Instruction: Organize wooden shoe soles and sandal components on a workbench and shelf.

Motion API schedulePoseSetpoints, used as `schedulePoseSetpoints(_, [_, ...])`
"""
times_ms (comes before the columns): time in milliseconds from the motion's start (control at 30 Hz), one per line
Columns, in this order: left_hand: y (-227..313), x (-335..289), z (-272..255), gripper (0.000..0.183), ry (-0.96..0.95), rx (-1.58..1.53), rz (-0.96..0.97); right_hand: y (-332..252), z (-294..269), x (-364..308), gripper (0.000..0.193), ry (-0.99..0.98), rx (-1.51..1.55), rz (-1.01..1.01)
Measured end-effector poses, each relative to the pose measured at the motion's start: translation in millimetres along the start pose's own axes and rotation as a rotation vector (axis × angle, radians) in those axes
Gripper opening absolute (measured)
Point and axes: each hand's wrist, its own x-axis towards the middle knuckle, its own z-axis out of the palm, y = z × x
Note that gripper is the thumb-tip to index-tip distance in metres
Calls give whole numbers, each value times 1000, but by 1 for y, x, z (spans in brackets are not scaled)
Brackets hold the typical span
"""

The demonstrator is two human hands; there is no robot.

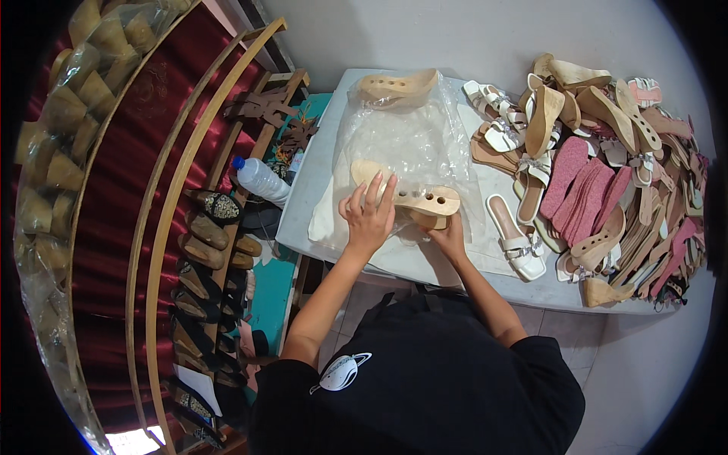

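Nearest the camera, a black shirt (425,371) fills the lower middle of the frame, and two bare forearms reach up from it to the bench (297,227). Near the frame's centre is a wooden sole (440,200) with round holes along its side. The right grip (450,240) is closed about its heel end from below, some fingers hidden. The left grip (369,215) lies on it from above with fingers spread; whether it pinches the wood I cannot tell. Pale wood also shows left of those fingers; I cannot tell if it is the same piece. Just above the hands, a clear bag (409,125) spreads over the bench, another holed sole (398,86) at its top end. At right of the frame lie white sandals (517,241), pink insoles (584,189) and a heap of more soles. Left of centre, a bottle (262,180) leans near a shoe rack (155,288).
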Motion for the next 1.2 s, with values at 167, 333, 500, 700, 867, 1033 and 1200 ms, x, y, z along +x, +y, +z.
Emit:
schedulePoseSetpoints(167, [11,17,10,44,-99,-21,35,2,-4,6,76,-24,-16,-17])
schedulePoseSetpoints(333, [17,40,24,26,-226,-245,73,2,-3,5,75,-42,47,54])
schedulePoseSetpoints(500, [17,67,22,12,-196,-345,-15,3,-3,8,74,-23,20,36])
schedulePoseSetpoints(700, [17,81,7,8,-150,-392,-96,1,-5,16,74,-116,105,259])
schedulePoseSetpoints(867, [20,84,-7,7,-120,-442,-139,23,-4,31,74,-81,148,146])
schedulePoseSetpoints(1033, [20,72,-11,11,-150,-453,-162,52,-6,58,78,-163,-175,235])
schedulePoseSetpoints(1200, [18,38,-15,24,-270,-410,-212,63,-3,78,80,-136,186,158])
